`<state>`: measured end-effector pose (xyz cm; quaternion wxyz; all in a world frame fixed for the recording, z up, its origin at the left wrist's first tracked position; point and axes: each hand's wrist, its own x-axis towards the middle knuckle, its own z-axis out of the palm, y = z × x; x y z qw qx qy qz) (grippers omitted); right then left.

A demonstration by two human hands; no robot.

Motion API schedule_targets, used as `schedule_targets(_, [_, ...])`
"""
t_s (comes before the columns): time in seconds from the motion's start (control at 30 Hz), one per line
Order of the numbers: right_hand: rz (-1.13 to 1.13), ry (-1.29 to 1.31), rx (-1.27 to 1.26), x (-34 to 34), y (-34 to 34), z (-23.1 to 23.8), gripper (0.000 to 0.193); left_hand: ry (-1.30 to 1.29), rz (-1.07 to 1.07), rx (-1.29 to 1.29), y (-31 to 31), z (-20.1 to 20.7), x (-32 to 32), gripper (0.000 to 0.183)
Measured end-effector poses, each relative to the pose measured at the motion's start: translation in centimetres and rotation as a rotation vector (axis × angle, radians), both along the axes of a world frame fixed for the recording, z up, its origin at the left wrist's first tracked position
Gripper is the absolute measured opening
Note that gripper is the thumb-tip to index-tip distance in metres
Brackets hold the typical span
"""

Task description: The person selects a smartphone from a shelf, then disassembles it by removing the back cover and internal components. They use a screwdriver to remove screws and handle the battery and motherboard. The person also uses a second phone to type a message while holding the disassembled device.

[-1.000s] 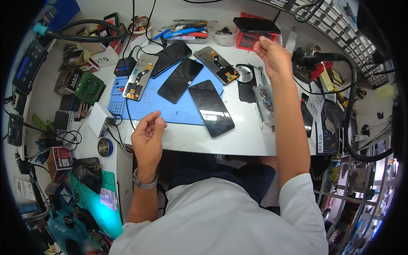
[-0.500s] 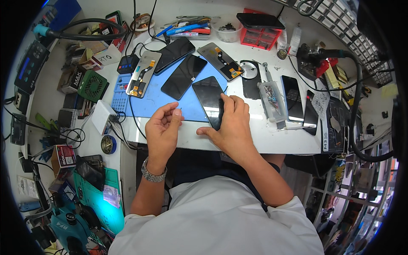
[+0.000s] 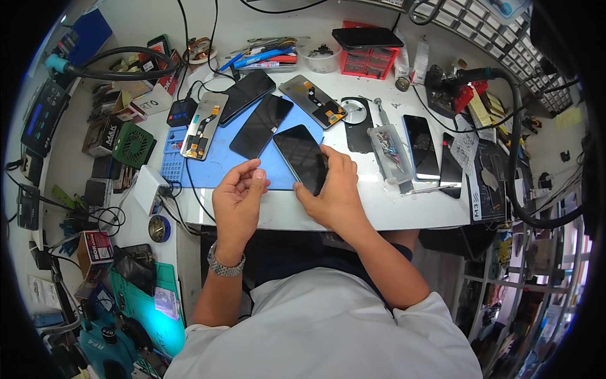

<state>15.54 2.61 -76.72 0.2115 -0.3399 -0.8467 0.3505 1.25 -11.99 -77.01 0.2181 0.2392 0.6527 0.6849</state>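
My right hand [image 3: 336, 197] grips a dark smartphone [image 3: 300, 156] by its lower end, thumb on the left edge and fingers along the right. The phone's black glass faces up over the front of a blue work mat [image 3: 218, 165]. To its left, my left hand [image 3: 237, 201] is closed in a pinch, thumb against the fingertips; whatever sits between them is too small to make out. Beyond the hands lie a black screen panel [image 3: 261, 125], another dark phone [image 3: 247, 96], and two display panels with orange ribbon cables, one left [image 3: 206, 125] and one right [image 3: 315, 101].
Right of the mat stand a clear tray of small tools [image 3: 391, 151] and two dark phones, one of them upper left [image 3: 421, 145]. A red drawer box [image 3: 365, 62] and a clear tub [image 3: 319, 58] line the back. Cables and a green fan [image 3: 133, 144] crowd the left.
My right hand has taken a firmer hold of the phone, its thumb now on the edge. The whole view has shifted slightly. My left hand keeps its pinch.
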Motion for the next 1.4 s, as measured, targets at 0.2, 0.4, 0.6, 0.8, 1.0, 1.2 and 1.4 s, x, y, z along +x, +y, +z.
schedule_targets(0.2, [0.003,0.244,-0.303,0.6,1.1,0.2,0.088,-0.077,-0.040,0.010,0.7,0.3,0.7,0.033])
schedule_targets(0.4, [0.044,0.411,-0.543,0.7,1.0,0.1,0.081,-0.210,-0.126,0.062,1.4,0.6,1.2,0.037])
schedule_targets(0.6, [0.091,0.400,-0.568,0.7,0.3,1.5,0.089,-0.350,-0.145,0.143,1.8,1.7,1.9,0.047])
schedule_targets(0.8, [0.138,0.314,-0.169,0.6,-1.0,2.5,0.094,-0.424,-0.142,0.170,1.4,2.7,1.4,0.065])
schedule_targets(1.0, [0.285,0.478,-0.296,1.0,-0.5,2.2,0.091,-0.421,-0.016,0.332,0.5,2.3,0.6,0.077])
schedule_targets(1.2, [0.354,0.660,-0.583,1.0,-1.3,2.8,0.063,-0.464,-0.022,0.295,-0.3,2.2,0.1,0.079])
schedule_targets(1.4, [0.513,0.653,-0.257,1.4,-2.2,2.9,0.063,-0.539,-0.114,0.247,-0.5,4.1,0.3,0.090])
